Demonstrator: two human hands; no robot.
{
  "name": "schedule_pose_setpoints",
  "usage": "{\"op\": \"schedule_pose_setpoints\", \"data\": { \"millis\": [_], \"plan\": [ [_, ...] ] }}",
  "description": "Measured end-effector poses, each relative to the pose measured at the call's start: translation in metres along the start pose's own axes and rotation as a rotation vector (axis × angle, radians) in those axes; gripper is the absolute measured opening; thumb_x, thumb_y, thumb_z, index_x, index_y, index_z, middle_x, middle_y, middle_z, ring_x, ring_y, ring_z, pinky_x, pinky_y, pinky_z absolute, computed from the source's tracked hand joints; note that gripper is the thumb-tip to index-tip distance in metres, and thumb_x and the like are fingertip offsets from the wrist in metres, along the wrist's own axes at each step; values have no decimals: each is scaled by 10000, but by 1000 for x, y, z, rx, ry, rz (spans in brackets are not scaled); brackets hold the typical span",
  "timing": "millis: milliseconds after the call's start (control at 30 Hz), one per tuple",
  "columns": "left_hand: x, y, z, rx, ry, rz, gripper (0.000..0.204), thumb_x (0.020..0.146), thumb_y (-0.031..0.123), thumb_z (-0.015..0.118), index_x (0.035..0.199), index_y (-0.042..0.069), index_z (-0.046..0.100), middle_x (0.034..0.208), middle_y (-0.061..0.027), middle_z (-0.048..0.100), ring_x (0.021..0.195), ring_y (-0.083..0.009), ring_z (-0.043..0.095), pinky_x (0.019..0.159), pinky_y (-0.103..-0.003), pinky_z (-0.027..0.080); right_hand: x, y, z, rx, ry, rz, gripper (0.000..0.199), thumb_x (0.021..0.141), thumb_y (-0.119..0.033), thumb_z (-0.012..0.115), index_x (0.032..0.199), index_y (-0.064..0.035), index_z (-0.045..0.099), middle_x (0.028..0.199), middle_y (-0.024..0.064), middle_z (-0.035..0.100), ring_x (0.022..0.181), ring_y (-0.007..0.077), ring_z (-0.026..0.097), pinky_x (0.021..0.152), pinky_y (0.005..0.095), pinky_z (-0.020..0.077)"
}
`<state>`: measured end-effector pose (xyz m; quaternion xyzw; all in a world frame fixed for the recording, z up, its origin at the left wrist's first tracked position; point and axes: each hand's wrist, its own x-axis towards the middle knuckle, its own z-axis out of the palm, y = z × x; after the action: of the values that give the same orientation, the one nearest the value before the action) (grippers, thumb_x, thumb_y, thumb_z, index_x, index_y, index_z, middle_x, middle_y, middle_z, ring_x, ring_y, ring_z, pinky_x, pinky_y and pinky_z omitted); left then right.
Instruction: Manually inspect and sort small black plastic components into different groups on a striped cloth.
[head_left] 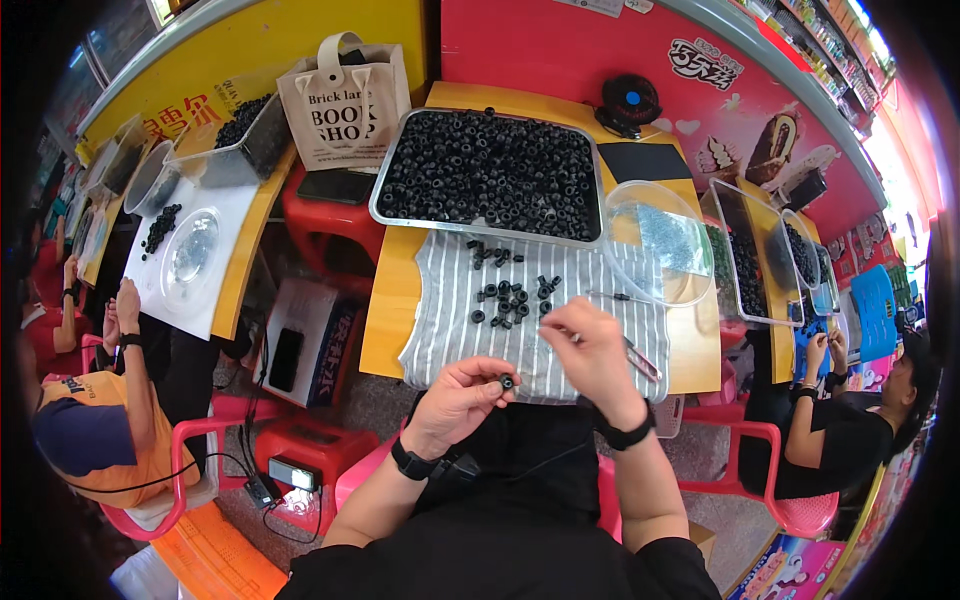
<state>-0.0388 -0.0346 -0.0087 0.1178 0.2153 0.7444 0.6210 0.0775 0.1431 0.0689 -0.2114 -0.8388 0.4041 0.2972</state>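
Near the front edge of a striped grey cloth (540, 345), my left hand (462, 398) pinches a small black ring-shaped part (507, 381) between thumb and fingertips. My right hand (592, 345) is raised a little farther off, thumb and forefinger pressed together; what they hold, if anything, is too small to make out. Beyond both hands, several loose black parts (503, 300) lie in a cluster on the cloth. A pair of tweezers (643, 362) rests beside my right wrist. A thin pointed tool (612, 295) lies behind my right hand.
A metal tray (598, 228) heaped with black parts fills the table's far side. To its right stands a clear round tub (712, 250) of small pale pieces. A canvas bag (345, 110) and black fan (632, 100) sit farther back. Other people work at both sides.
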Motion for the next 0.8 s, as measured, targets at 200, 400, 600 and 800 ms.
{"op": "schedule_pose_setpoints", "data": {
  "millis": [200,400,600,800],
  "plan": [
    [-5,18,-7,-24,2,108,255,931,-6,654,1182,-44,633,1113,-150,664,915,-175,646,832,-264,537,-1,11,46,-394,-52,-44,87,779,-99,730,788,-47,660,839,114,575,815,313,619,650,430,496],
    [-3,18,-10,-49,-22,129,266,956,5,633,1219,-38,629,1126,-141,680,920,-172,661,819,-271,541,8,3,55,-728,-212,-301,86,738,-79,717,767,-65,638,837,157,563,860,368,595,670,451,498],
    [-1,17,-7,-45,-49,102,255,958,13,637,1209,-34,632,1128,-122,682,925,-167,659,823,-269,536,-7,3,13,226,-162,298,128,792,11,751,871,7,650,779,70,655,700,117,647,596,282,491],
    [4,9,4,-37,-30,66,248,962,42,637,1200,-28,632,1101,-116,672,917,-167,645,833,-279,526,-39,-14,12,749,-119,425,72,888,39,708,956,27,689,845,43,698,732,88,658,641,219,532]
  ]
}}
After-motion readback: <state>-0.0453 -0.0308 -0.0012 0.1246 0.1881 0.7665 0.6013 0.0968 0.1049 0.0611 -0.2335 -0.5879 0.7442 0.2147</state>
